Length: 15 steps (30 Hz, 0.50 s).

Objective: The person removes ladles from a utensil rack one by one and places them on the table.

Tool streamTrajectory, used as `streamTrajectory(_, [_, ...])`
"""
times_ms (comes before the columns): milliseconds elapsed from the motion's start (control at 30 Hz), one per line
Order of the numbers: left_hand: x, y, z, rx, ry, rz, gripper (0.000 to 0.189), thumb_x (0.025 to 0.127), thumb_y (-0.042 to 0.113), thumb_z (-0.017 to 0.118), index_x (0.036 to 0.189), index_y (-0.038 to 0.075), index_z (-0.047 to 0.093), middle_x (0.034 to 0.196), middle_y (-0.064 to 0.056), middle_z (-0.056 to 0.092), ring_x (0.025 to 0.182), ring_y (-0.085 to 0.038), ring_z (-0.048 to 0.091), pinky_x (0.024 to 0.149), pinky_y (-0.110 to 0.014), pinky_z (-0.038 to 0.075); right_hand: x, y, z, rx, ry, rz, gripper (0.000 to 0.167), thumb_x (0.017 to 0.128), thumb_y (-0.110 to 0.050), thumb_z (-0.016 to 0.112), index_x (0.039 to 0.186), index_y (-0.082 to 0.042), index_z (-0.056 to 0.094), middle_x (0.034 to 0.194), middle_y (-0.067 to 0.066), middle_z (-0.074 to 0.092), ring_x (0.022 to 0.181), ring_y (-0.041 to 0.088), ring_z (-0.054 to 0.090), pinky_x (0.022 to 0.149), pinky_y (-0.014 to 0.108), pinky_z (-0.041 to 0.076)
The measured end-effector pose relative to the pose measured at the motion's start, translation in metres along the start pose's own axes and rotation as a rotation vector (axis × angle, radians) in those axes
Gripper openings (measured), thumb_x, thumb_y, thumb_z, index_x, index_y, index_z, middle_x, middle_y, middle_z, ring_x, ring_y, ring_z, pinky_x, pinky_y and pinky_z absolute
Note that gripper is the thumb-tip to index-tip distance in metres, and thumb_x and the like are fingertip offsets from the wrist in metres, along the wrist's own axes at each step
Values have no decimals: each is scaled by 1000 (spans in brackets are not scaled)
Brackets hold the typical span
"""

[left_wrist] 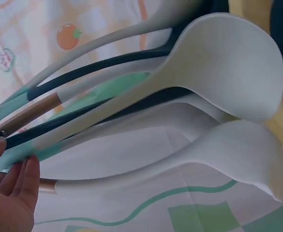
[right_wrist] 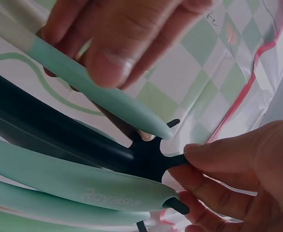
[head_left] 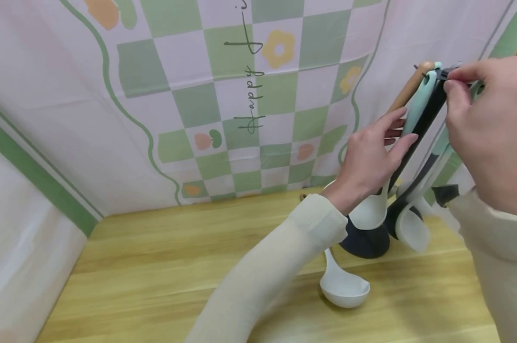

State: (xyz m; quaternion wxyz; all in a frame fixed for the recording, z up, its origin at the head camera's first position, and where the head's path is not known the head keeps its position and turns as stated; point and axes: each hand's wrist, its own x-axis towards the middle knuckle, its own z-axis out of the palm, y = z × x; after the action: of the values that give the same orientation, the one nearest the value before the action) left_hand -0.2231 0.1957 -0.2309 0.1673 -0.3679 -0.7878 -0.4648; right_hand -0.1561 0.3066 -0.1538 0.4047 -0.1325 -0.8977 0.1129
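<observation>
A dark utensil rack (right_wrist: 151, 162) with hooks at its top stands at the right, on a dark round base (head_left: 365, 243). My left hand (head_left: 371, 155) holds the mint handle (right_wrist: 93, 89) of a white ladle (left_wrist: 228, 63) hanging on the rack, thumb on one side and fingers on the other. At the rack's top, my right hand (head_left: 494, 119) pinches one bare hook (right_wrist: 179, 160) between thumb and finger. Beside the held ladle hangs another white ladle (left_wrist: 238, 154) with a wooden handle (head_left: 406, 88). More mint-handled utensils (right_wrist: 83, 179) hang on the right hand's side.
On the wooden table (head_left: 155, 267) lies a loose white ladle (head_left: 346, 288), its handle partly hidden under my left forearm. A white utensil head (head_left: 412, 231) and a dark one (head_left: 446, 194) hang low by the rack. A checked cloth (head_left: 241, 95) hangs behind.
</observation>
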Motion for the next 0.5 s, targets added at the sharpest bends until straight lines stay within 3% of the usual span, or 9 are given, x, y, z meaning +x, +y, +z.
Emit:
streamTrajectory(33, [1, 1, 0, -8, -2, -11, 50, 105, 28, 67, 152, 15, 56, 135, 5, 73, 112, 6, 70, 91, 4, 45, 0, 0, 0, 2, 3, 3, 54, 112, -34, 37, 139, 4, 64, 130, 33, 62, 123, 47, 46, 76, 35, 27])
streamTrajectory(100, [3, 3, -1, -17, 0, -34, 48, 104, 28, 68, 150, 16, 58, 129, 7, 75, 107, 8, 70, 89, 4, 45, 0, 0, 1, 8, 18, -1, 53, 112, -34, 37, 138, 4, 65, 130, 32, 63, 123, 46, 47, 82, 41, 33])
streamTrajectory(300, [8, 6, -4, -1, 13, -67, 44, 103, 31, 71, 144, 17, 64, 116, 10, 77, 91, 12, 68, 79, 4, 46, 1, -2, 4, 55, 50, -52, 52, 112, -33, 40, 130, 6, 70, 122, 35, 65, 130, 42, 45, 112, 54, 34])
streamTrajectory(500, [11, 7, -8, -51, 29, -89, 37, 102, 26, 72, 137, 16, 69, 113, 9, 78, 85, 12, 67, 75, 4, 47, 0, -4, 1, 33, 31, -76, 53, 112, -31, 40, 128, 11, 69, 121, 36, 63, 130, 44, 42, 115, 56, 31])
